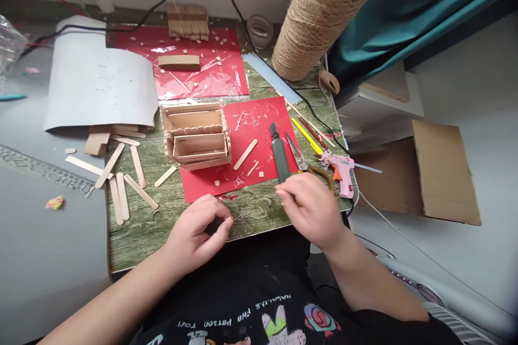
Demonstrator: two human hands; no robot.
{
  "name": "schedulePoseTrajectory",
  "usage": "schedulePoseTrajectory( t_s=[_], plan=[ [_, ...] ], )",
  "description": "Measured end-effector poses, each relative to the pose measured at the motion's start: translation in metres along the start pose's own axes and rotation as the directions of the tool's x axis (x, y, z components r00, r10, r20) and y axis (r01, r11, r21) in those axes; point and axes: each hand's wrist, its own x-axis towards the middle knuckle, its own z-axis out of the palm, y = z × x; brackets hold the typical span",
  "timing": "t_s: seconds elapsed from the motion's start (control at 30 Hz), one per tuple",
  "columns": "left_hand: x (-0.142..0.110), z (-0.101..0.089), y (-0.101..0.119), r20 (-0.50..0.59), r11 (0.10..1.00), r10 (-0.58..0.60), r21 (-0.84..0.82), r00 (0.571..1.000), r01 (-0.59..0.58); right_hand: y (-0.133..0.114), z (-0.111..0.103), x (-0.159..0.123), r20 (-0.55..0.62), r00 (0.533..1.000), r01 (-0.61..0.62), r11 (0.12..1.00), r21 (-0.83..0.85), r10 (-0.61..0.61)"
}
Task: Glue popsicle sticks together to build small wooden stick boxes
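Note:
My left hand (202, 232) is at the table's front edge, thumb and forefinger pinched together around something too small to make out. To its right, my right hand (313, 207) is also closed, thumb against forefinger; what it holds, if anything, is hidden. Its fingers are at the near end of a dark green tool with a black tip (279, 156), and I cannot tell if they touch it. Scissors (297, 153) lie partly behind that hand. A box of craft sticks (196, 135) with two compartments stands on a red sheet (263, 118) beyond my hands.
Loose craft sticks (137, 191) lie at the left. A pink glue gun (343, 172) and yellow pen (306, 136) rest at the right. Behind stand a large twine spool (319, 16) and a stack of sticks (188, 24). A black cable (299, 99) crosses the table.

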Motion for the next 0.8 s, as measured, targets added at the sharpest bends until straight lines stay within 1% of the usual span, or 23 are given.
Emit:
schedulePoseTrajectory(
  t_s=[0.07,0.13,0.2,0.27,0.33,0.43,0.5,0.57,0.6,0.63,0.67,0.7,0.73,0.77,0.8],
  plan=[
    [0.001,0.004,0.001,0.02,0.998,0.015,0.057,1.0,-0.016,0.003,0.009,0.013,0.028,1.0,-0.009,0.989,-0.149,0.013],
    [0.003,0.009,0.002,0.052,0.985,0.045,0.163,0.998,-0.053,0.007,0.014,0.024,0.041,0.999,0.003,0.97,-0.245,0.008],
    [0.006,0.014,0.003,0.09,0.947,0.073,0.306,0.993,-0.097,0.011,0.014,0.03,0.045,0.999,0.018,0.96,-0.28,-0.005],
    [0.01,0.017,0.002,0.108,0.888,0.095,0.44,0.99,-0.133,0.014,0.013,0.034,0.066,0.998,0.033,0.956,-0.292,-0.014],
    [0.014,0.018,0.001,0.109,0.835,0.124,0.526,0.986,-0.163,0.014,0.012,0.036,0.069,0.998,0.033,0.958,-0.284,-0.014],
    [0.018,0.018,-0.003,0.082,0.802,0.162,0.57,0.983,-0.179,0.012,0.015,0.033,0.038,0.999,0.017,0.966,-0.258,-0.007],
    [0.019,0.018,-0.005,0.058,0.802,0.166,0.573,0.984,-0.169,0.009,0.016,0.028,0.031,1.0,0.013,0.97,-0.242,-0.006],
    [0.02,0.018,-0.008,0.043,0.798,0.156,0.583,0.987,-0.152,0.01,0.013,0.019,0.013,1.0,0.02,0.972,-0.233,-0.017],
    [0.021,0.018,-0.009,0.04,0.793,0.147,0.592,0.988,-0.142,0.012,0.008,0.014,-0.022,0.999,0.022,0.973,-0.231,-0.027],
    [0.021,0.018,-0.01,0.039,0.788,0.137,0.601,0.99,-0.132,0.015,0.001,0.008,-0.087,0.996,0.015,0.972,-0.235,-0.037],
    [0.021,0.017,-0.01,0.038,0.785,0.127,0.607,0.991,-0.124,0.021,-0.008,0.001,-0.179,0.983,-0.012,0.97,-0.245,-0.033],
    [0.021,0.016,-0.011,0.036,0.785,0.119,0.609,0.992,-0.116,0.028,-0.02,-0.006,-0.295,0.955,-0.059,0.966,-0.252,-0.019],
    [0.021,0.015,-0.011,0.036,0.789,0.113,0.605,0.993,-0.112,0.036,-0.033,-0.013,-0.437,0.899,-0.16,0.95,-0.268,0.028],
    [0.021,0.014,-0.01,0.039,0.794,0.108,0.598,0.993,-0.11,0.045,-0.047,-0.02,-0.545,0.83,-0.303,0.916,-0.262,0.119],
    [0.021,0.014,-0.01,0.043,0.797,0.104,0.594,0.994,-0.109,0.053,-0.061,-0.027,-0.596,0.771,-0.439,0.866,-0.24,0.225]
  ],
)
